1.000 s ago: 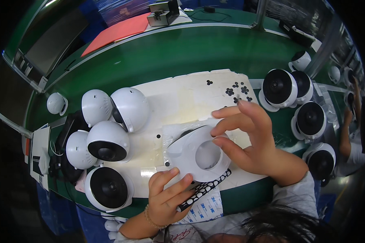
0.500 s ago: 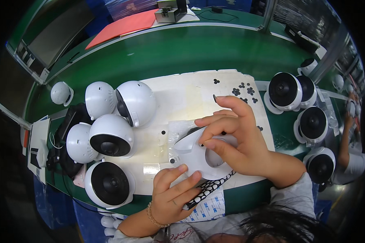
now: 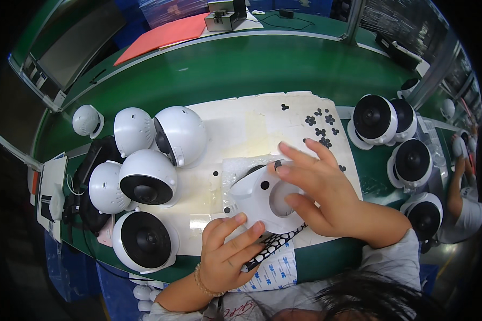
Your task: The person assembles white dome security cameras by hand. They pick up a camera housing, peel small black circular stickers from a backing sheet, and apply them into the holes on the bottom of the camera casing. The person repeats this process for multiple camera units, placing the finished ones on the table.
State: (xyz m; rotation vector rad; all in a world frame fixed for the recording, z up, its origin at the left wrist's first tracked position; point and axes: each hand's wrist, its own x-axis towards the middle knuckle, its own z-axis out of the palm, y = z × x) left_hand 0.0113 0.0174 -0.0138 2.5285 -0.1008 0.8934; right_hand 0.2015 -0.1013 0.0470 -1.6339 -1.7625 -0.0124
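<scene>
A white camera housing (image 3: 247,200) lies tilted on bubble wrap (image 3: 230,170), its underside with a round recess facing up. One black round pad (image 3: 265,185) sits on that surface beside the recess. My right hand (image 3: 326,192) hovers over it, fingers apart, with another small black pad (image 3: 277,165) at a fingertip. At the housing's near edge rests my left hand (image 3: 227,254). Two of its fingertips touch the housing, while its lower fingers lie against a black sheet with white circles (image 3: 273,249), which it seems to hold; my left thumb is hidden.
Several white ball-shaped cameras (image 3: 147,241) stand at the left, others (image 3: 412,163) at the right. Loose black pads (image 3: 320,132) lie on the pale board (image 3: 230,120). A printed liner sheet (image 3: 279,273) hangs near the front edge. Another person's arm (image 3: 455,187) shows far right.
My right hand has opened from its pinch, and one black pad now shows uncovered on the housing. Its raised finger has come down toward the housing with a pad. My left hand has barely moved.
</scene>
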